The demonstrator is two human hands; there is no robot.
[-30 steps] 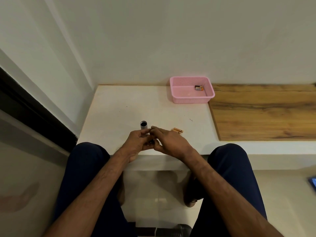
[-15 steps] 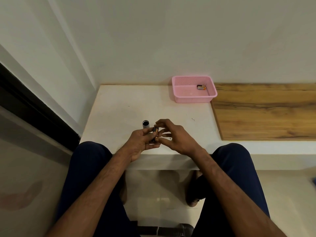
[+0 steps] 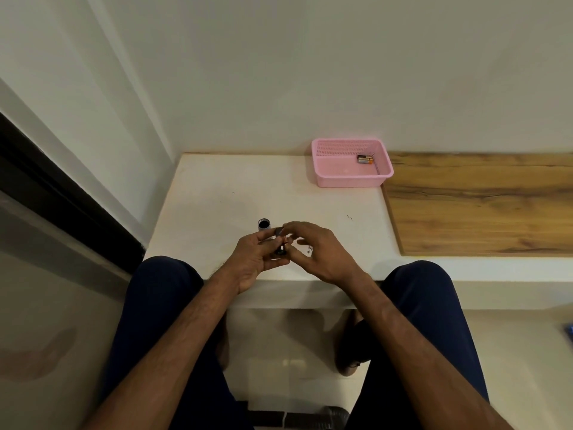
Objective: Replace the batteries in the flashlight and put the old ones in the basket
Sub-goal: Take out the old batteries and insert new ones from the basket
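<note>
Together, left hand [image 3: 254,259] and right hand [image 3: 325,252] pinch a dark cylinder [image 3: 280,247].

One pink basket [image 3: 350,180] is seen right of centre, seemingly two batteries [image 3: 365,159] inside; at centre, one flashlight tube [image 3: 264,225] and one small dark part [image 3: 280,250].

Left forearm [image 3: 186,330], right forearm [image 3: 418,336]: bare along whole visible length, sleeves out of view. Some hair at left wrist. Left hand [image 3: 257,259], right hand [image 3: 322,252]: bare. Dark navy trousers [image 3: 161,305] on both legs, plain cloth, smooth over knees. Right foot [image 3: 347,352] in shadow between legs; footwear too dim to tell.
</note>
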